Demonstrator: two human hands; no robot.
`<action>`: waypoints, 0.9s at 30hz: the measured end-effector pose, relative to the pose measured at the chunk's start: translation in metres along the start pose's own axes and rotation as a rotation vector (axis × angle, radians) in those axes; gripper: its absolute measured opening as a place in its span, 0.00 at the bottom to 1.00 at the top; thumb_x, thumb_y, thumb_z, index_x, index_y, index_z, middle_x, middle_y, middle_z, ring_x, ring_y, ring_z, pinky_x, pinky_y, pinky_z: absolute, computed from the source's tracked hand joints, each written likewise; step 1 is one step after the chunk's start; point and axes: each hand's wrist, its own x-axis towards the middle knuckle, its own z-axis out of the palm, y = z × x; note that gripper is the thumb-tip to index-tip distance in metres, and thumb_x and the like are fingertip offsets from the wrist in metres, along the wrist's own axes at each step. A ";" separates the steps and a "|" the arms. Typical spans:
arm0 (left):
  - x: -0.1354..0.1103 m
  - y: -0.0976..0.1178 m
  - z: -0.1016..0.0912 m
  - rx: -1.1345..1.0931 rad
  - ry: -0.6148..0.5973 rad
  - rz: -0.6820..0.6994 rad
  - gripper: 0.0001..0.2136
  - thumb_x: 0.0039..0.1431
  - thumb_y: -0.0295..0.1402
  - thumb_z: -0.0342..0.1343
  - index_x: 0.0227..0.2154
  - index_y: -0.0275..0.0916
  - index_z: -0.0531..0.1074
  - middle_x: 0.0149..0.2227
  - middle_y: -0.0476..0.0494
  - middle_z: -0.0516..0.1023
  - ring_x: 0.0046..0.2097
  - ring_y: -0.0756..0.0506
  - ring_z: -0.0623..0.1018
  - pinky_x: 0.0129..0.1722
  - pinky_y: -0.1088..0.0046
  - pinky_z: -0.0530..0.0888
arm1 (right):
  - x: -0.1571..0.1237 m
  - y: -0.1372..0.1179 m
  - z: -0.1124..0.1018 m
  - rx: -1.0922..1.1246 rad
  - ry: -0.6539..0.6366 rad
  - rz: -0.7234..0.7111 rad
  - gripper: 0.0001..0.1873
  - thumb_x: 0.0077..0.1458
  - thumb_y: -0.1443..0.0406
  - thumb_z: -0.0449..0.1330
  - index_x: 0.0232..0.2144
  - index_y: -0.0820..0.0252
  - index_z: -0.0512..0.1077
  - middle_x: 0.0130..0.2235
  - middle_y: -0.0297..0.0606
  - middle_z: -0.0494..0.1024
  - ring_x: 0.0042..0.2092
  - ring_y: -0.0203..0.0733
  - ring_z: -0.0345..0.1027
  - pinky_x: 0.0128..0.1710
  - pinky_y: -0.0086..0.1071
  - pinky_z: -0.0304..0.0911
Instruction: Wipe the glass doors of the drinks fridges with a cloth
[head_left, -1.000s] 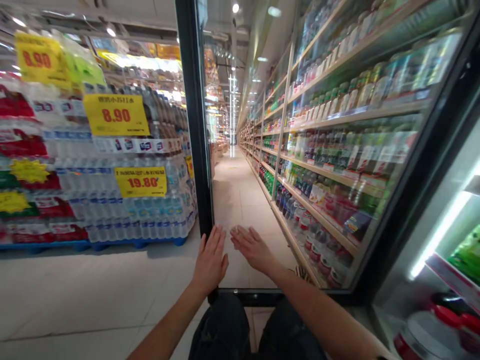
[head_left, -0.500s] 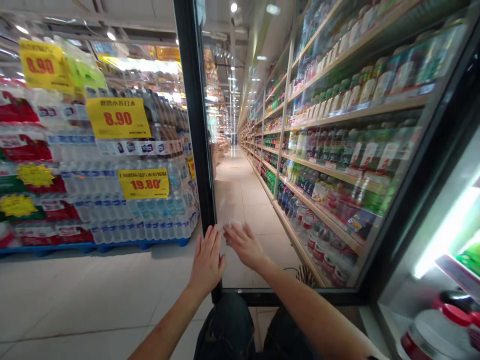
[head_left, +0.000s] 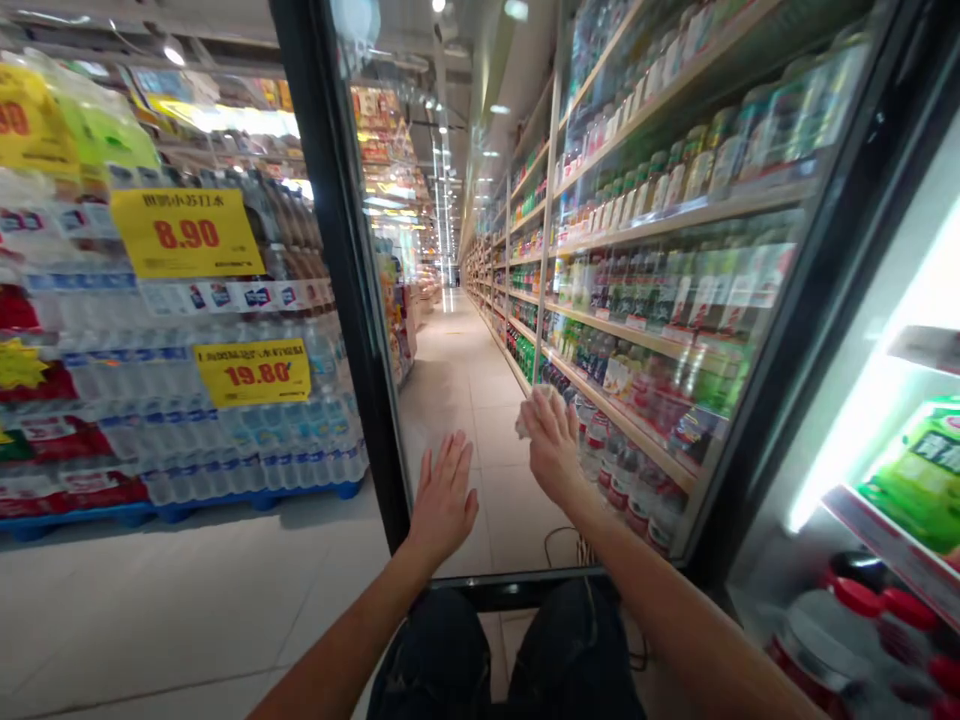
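In front of me stands a glass door with a black frame, swung out from a lit cooler. My right hand presses a crumpled white cloth against the pane, right of the middle and low down; whether it is cloth or paper I cannot tell. My left hand lies with its fingers stretched out at the lower left of the pane, beside the black frame. It holds nothing. It seems to rest on the glass.
Through the pane show bottle shelves and a long aisle floor. Stacked water bottles with yellow price signs stand on blue pallets at left. On the right, the open cooler holds red-capped bottles and green packs.
My right hand has moved right and up across the glass with the cloth. My left hand has shifted slightly right, from the frame onto the pane. The view has turned a little right.
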 end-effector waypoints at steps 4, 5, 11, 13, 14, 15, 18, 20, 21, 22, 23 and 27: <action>0.019 0.012 0.002 -0.121 0.111 0.086 0.32 0.54 0.23 0.46 0.62 0.33 0.43 0.63 0.32 0.53 0.65 0.39 0.49 0.60 0.51 0.55 | 0.031 0.001 0.002 0.070 0.078 0.040 0.30 0.57 0.75 0.44 0.61 0.59 0.50 0.62 0.45 0.57 0.66 0.45 0.33 0.61 0.50 0.45; 0.026 0.015 0.001 -0.177 0.146 0.123 0.33 0.54 0.22 0.45 0.62 0.34 0.42 0.63 0.33 0.53 0.65 0.40 0.50 0.60 0.52 0.56 | 0.036 -0.003 0.004 0.104 0.081 0.015 0.31 0.57 0.75 0.44 0.62 0.58 0.48 0.62 0.45 0.57 0.66 0.45 0.34 0.61 0.49 0.46; 0.077 0.018 -0.005 -0.496 0.347 0.052 0.28 0.60 0.24 0.41 0.63 0.41 0.42 0.63 0.38 0.55 0.62 0.45 0.58 0.58 0.61 0.64 | 0.066 -0.020 0.009 0.342 0.147 -0.091 0.38 0.57 0.72 0.46 0.64 0.55 0.32 0.65 0.46 0.48 0.65 0.42 0.41 0.59 0.45 0.54; 0.093 0.015 -0.005 -0.495 0.394 0.010 0.26 0.62 0.25 0.40 0.62 0.42 0.43 0.62 0.39 0.56 0.62 0.45 0.60 0.58 0.62 0.64 | 0.075 -0.015 0.007 0.391 0.156 -0.155 0.40 0.56 0.71 0.48 0.64 0.56 0.31 0.65 0.48 0.44 0.65 0.43 0.40 0.59 0.43 0.56; 0.101 0.014 -0.004 -0.468 0.408 0.029 0.26 0.62 0.26 0.40 0.62 0.42 0.44 0.62 0.39 0.56 0.62 0.45 0.59 0.59 0.62 0.63 | 0.078 -0.011 0.006 0.400 0.150 -0.191 0.40 0.56 0.70 0.49 0.64 0.57 0.31 0.66 0.48 0.43 0.66 0.43 0.39 0.59 0.43 0.56; 0.109 0.014 -0.003 -0.431 0.419 0.066 0.25 0.62 0.27 0.41 0.62 0.42 0.45 0.63 0.38 0.55 0.62 0.44 0.58 0.59 0.61 0.62 | 0.079 -0.006 0.004 0.397 0.145 -0.220 0.40 0.55 0.70 0.49 0.64 0.57 0.31 0.66 0.48 0.43 0.66 0.44 0.38 0.58 0.43 0.56; 0.131 0.021 0.003 -0.301 0.467 0.161 0.24 0.62 0.30 0.44 0.61 0.38 0.50 0.63 0.35 0.54 0.64 0.41 0.54 0.59 0.57 0.60 | 0.075 0.011 -0.002 0.324 0.109 -0.238 0.40 0.55 0.69 0.49 0.63 0.60 0.31 0.65 0.50 0.46 0.66 0.44 0.38 0.59 0.45 0.53; 0.144 0.024 0.004 -0.218 0.509 0.190 0.22 0.61 0.31 0.46 0.58 0.36 0.54 0.61 0.33 0.57 0.64 0.40 0.53 0.59 0.57 0.60 | 0.069 0.027 -0.007 0.238 0.081 -0.210 0.40 0.55 0.66 0.49 0.63 0.62 0.32 0.64 0.51 0.49 0.65 0.46 0.39 0.61 0.49 0.47; 0.149 0.023 0.003 -0.173 0.530 0.208 0.21 0.61 0.31 0.47 0.57 0.36 0.57 0.60 0.33 0.60 0.64 0.40 0.54 0.59 0.57 0.60 | 0.066 0.036 -0.010 0.187 0.077 -0.185 0.40 0.54 0.64 0.50 0.64 0.63 0.33 0.64 0.51 0.50 0.65 0.47 0.39 0.61 0.51 0.44; 0.152 0.019 0.001 -0.124 0.553 0.224 0.20 0.61 0.31 0.48 0.55 0.37 0.59 0.59 0.34 0.62 0.63 0.40 0.55 0.59 0.57 0.59 | 0.064 0.045 -0.012 0.132 0.085 -0.150 0.40 0.54 0.64 0.50 0.64 0.63 0.34 0.64 0.51 0.50 0.65 0.47 0.39 0.62 0.53 0.40; 0.154 0.012 -0.003 -0.073 0.580 0.231 0.18 0.60 0.32 0.49 0.54 0.39 0.61 0.58 0.36 0.64 0.63 0.40 0.57 0.59 0.57 0.58 | 0.061 0.055 -0.014 0.075 0.103 -0.111 0.39 0.55 0.64 0.49 0.64 0.62 0.35 0.64 0.51 0.50 0.66 0.47 0.38 0.62 0.53 0.38; 0.157 -0.036 -0.028 0.081 0.739 0.116 0.16 0.54 0.38 0.56 0.45 0.39 0.69 0.50 0.38 0.69 0.56 0.38 0.65 0.55 0.54 0.60 | 0.052 0.083 -0.016 -0.092 0.104 -0.026 0.37 0.55 0.67 0.47 0.64 0.57 0.36 0.64 0.45 0.49 0.66 0.45 0.37 0.62 0.52 0.36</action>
